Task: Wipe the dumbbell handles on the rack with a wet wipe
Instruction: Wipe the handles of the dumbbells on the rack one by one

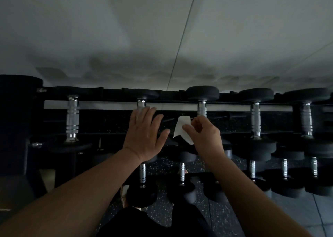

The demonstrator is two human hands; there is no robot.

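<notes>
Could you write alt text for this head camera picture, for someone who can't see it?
A person's right hand pinches a white wet wipe before a black dumbbell rack; the open left hand covers one chrome dumbbell handle. More chrome-handled black dumbbells line two tiers.

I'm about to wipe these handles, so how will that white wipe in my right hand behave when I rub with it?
The wet wipe looks thin and floppy: it droops and creases where the right hand pinches it. It will probably bunch on the ribbed handle, so wrapping it around may help. It seems very light.
</notes>
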